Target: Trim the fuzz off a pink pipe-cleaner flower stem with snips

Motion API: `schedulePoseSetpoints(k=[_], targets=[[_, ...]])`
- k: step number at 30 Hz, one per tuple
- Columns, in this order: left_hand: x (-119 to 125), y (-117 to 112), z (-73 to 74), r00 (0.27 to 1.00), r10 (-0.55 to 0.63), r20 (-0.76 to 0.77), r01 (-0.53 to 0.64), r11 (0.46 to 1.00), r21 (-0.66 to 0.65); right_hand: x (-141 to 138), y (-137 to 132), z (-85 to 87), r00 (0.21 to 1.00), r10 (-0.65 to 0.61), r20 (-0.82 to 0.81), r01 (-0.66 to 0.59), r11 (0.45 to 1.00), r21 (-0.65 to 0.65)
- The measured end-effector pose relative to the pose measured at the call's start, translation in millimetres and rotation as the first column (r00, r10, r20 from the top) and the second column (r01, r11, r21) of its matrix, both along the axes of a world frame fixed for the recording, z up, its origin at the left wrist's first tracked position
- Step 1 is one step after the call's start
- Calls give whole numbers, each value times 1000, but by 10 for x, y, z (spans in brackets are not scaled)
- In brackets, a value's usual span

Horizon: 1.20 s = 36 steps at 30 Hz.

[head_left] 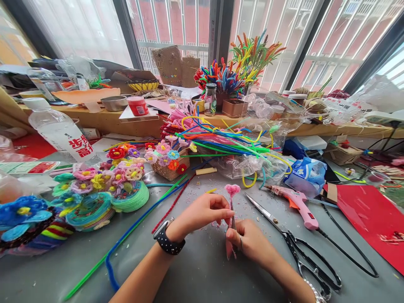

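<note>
A small pink fuzzy pipe-cleaner heart (232, 190) stands upright just above my hands, its thin stem running down between them. My left hand (210, 210), with a black dotted watch band at the wrist, is closed, thumb and fingertips pinching that stem. My right hand (248, 237) is closed around what looks like small metal scissors (233, 210); the narrow blades point up beside the stem and a loop shows at the fingers. Pinkish ends hang below the right hand, partly hidden. Large black-handled scissors (284, 229) lie on the table to the right.
A pink glue gun (299, 204) with its cord lies right of the large scissors, near red sheets (369, 223). Pipe-cleaner flower baskets (126, 189) crowd the left, beside a plastic bottle (61, 132). Loose pipe cleaners (217, 134) are heaped behind; a blue packet (306, 176) sits nearby.
</note>
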<state>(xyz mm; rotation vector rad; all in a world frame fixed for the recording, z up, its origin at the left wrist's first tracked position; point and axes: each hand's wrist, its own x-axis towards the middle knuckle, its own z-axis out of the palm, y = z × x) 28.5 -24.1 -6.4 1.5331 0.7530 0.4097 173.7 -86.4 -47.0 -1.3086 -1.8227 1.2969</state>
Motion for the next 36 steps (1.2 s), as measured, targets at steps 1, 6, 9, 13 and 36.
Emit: schedulePoseSetpoints(k=[1,6,9,13,36], targets=[[0,0,-3,1000,2,6,-2,1000,3,0,-4,0,1000,2,1,-2,1000,5],[3,4,7,1000,5,21,-5,1000,11,3,-11,20,1000,16,-19,-16,1000,4],[6,9,14,1000,-9,9,9,1000,8,7,-3,37,1000,16,-16,-16,1000,-8],[1,17,10,1000,-6,-3,6,1000,11,10,2,33,999,-34,5,34,999,-5],[-12,-1,9,999,-36,1,36,999,-2,17,-10,41,999,-45,16,45,999,7]])
